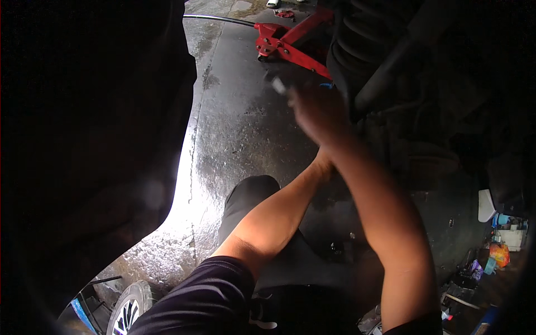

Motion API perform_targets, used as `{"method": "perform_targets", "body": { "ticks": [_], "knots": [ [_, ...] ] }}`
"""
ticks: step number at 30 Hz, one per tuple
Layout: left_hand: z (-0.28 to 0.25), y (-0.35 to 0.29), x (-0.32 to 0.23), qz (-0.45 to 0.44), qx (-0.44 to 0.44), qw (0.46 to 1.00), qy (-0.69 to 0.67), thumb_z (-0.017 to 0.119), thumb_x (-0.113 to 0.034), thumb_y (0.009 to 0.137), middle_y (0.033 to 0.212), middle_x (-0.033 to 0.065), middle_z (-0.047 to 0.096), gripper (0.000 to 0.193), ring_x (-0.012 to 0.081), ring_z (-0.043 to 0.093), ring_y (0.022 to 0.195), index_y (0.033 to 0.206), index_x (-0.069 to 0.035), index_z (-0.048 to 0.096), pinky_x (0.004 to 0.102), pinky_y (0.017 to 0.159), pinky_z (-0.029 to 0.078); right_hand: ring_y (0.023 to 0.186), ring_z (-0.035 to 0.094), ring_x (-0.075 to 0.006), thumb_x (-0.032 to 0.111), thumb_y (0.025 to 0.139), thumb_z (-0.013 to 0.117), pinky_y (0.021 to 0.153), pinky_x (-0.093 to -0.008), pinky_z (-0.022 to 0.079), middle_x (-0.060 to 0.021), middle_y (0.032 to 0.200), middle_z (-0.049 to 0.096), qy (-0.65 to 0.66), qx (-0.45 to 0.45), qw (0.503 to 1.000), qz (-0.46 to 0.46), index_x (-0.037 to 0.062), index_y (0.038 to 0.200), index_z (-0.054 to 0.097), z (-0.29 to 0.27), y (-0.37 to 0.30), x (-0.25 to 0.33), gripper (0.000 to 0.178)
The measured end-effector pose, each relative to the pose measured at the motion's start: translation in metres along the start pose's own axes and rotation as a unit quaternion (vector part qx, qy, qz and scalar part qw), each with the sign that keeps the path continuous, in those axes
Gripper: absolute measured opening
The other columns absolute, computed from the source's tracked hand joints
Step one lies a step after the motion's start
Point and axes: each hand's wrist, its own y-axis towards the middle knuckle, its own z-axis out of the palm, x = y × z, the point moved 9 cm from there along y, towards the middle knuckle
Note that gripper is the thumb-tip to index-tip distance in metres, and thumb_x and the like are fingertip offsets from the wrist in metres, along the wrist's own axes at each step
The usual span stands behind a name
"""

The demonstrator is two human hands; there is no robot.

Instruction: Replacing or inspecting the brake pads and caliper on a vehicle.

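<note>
My right hand (319, 109), smeared by motion, is closed on a blurred tool (278, 85) with a short pale metallic part showing beyond the fingers; its kind does not show clearly. It is beside a dark coil spring (363, 34) and a slanting rod-like part (385, 81) of a vehicle's suspension. My left arm reaches forward and passes under the right forearm. Only the wrist side of my left hand (325, 161) shows; its fingers are hidden behind the right arm. A small blue thing (326, 85) shows just beyond the right hand.
A red floor jack (279, 44) with a long handle (218, 18) stands on the wet dark floor (240, 111) ahead. Dark bodywork (95, 111) fills the left. A wheel (128, 312) lies at lower left. Bottles and clutter (499, 254) are at lower right.
</note>
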Motion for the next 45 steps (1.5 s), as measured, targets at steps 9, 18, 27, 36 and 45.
{"method": "perform_targets", "body": {
  "ticks": [9, 18, 27, 36, 45],
  "knots": [
    [-0.028, 0.023, 0.008, 0.05, 0.024, 0.996, 0.07, 0.051, -0.033, 0.098, 0.126, 0.0127, 0.059, 0.044, 0.0243, 0.057, 0.114, 0.126, 0.001, 0.053, 0.0406, 0.099, 0.045, 0.092, 0.067, -0.0336, 0.033, 0.088, 0.066, 0.077, -0.0469, 0.053, -0.0143, 0.094, 0.069, 0.004, 0.046, 0.999, -0.01, 0.0078, 0.103, 0.064, -0.003, 0.007, -0.009, 0.03],
    [-0.001, -0.007, -0.028, 0.049, -0.06, 0.993, 0.088, 0.046, -0.03, 0.101, 0.113, 0.0021, 0.059, 0.03, 0.0156, 0.054, 0.102, 0.122, -0.011, 0.056, 0.036, 0.087, 0.042, 0.09, 0.067, -0.0349, 0.027, 0.093, 0.059, 0.079, -0.0466, 0.051, -0.0222, 0.098, 0.067, 0.136, -0.111, 0.969, 0.175, 0.0021, 0.109, 0.063, -0.102, -0.048, -0.117, 0.03],
    [0.003, -0.012, -0.014, 0.012, -0.127, 0.99, 0.064, 0.046, -0.021, 0.099, 0.118, 0.0074, 0.064, 0.034, 0.022, 0.061, 0.103, 0.127, -0.006, 0.057, 0.034, 0.089, 0.048, 0.085, 0.068, -0.035, 0.025, 0.088, 0.064, 0.074, -0.0471, 0.053, -0.0189, 0.088, 0.069, 0.013, 0.037, 0.999, -0.027, 0.0043, 0.095, 0.066, -0.005, 0.012, -0.008, 0.022],
    [-0.051, 0.023, 0.005, 0.088, -0.026, 0.989, 0.12, 0.045, -0.018, 0.098, 0.116, 0.0094, 0.063, 0.031, 0.0229, 0.059, 0.106, 0.123, -0.005, 0.057, 0.0356, 0.09, 0.048, 0.084, 0.069, -0.0333, 0.03, 0.093, 0.056, 0.073, -0.0459, 0.053, -0.0164, 0.092, 0.07, 0.06, -0.017, 0.996, 0.059, 0.0045, 0.097, 0.067, -0.043, -0.016, -0.027, 0.028],
    [-0.009, -0.004, -0.016, 0.041, -0.054, 0.997, 0.042, 0.05, -0.024, 0.1, 0.097, 0.0003, 0.062, 0.021, 0.0129, 0.057, 0.09, 0.112, -0.011, 0.061, 0.0313, 0.081, 0.046, 0.089, 0.066, -0.036, 0.027, 0.095, 0.057, 0.077, -0.044, 0.05, -0.0174, 0.092, 0.068, 0.155, -0.133, 0.951, 0.231, 0.0009, 0.101, 0.064, -0.088, -0.036, -0.111, 0.028]
  ]
}}
